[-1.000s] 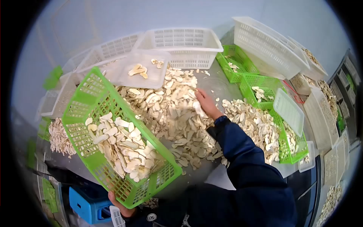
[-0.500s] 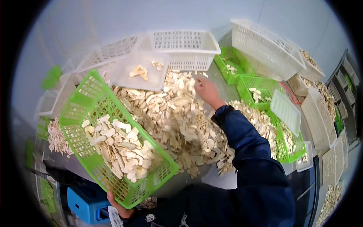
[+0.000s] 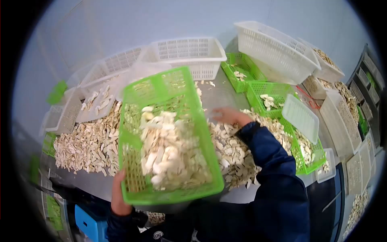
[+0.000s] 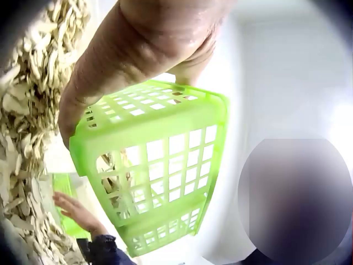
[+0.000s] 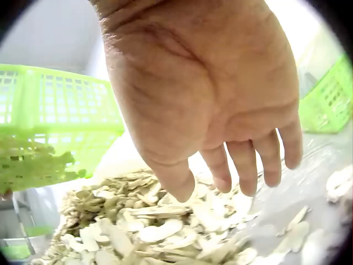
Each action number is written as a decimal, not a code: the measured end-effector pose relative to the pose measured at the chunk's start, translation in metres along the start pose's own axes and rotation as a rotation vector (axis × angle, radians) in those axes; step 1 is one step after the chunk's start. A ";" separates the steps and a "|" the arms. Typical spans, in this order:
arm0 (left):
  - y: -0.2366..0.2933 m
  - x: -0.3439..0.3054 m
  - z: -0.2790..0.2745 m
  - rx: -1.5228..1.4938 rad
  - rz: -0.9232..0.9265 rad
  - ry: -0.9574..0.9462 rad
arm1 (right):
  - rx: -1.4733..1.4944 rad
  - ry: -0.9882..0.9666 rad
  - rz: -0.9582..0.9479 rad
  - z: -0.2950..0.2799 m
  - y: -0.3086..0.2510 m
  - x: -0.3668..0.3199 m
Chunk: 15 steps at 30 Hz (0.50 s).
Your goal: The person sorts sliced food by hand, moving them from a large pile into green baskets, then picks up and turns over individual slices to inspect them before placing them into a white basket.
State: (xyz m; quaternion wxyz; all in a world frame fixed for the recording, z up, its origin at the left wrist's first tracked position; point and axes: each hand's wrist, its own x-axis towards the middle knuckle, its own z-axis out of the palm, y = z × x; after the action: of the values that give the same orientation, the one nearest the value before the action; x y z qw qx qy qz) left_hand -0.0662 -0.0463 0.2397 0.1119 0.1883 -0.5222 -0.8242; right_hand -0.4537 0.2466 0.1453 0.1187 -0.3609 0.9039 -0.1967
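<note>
A green basket (image 3: 171,139) with pale dried slices (image 3: 165,149) inside is held up over the table, tilted. My left hand (image 3: 120,193) grips its left side; in the left wrist view that hand (image 4: 149,49) wraps over the edge of the basket (image 4: 160,149). My right hand (image 3: 230,116) is over the slice pile (image 3: 236,157), to the right of the basket. The right wrist view shows the right hand (image 5: 209,94) palm on, fingers extended and apart, holding nothing, above the heap (image 5: 160,221).
More slices (image 3: 88,141) cover the table's left part. White baskets (image 3: 189,50) line the back, beside a large one (image 3: 278,46). Smaller green baskets (image 3: 268,94) with some slices stand at the right, with a white lid (image 3: 300,117). A blue stool (image 3: 90,222) is below left.
The left hand has swung the green basket rightwards over the pile, uncovering slices at the left. The right hand, curled half a second ago, has moved slightly down and right, fingers now extended.
</note>
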 end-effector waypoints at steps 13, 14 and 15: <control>-0.027 0.119 0.130 -0.047 -0.070 -0.691 | -0.197 -0.006 0.151 0.011 0.102 -0.021; -0.018 0.116 0.153 -0.413 -0.397 -0.484 | -0.192 -0.051 0.098 0.010 0.099 -0.033; -0.013 0.116 0.166 -0.347 -0.367 -0.500 | -0.184 -0.087 0.055 0.008 0.098 -0.041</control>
State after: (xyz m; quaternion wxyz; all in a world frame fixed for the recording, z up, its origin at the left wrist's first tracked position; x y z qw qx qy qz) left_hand -0.2415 0.0508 0.2689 -0.1389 0.0497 -0.3433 -0.9276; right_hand -0.4811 0.3374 0.0977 0.1294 -0.3533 0.9218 -0.0939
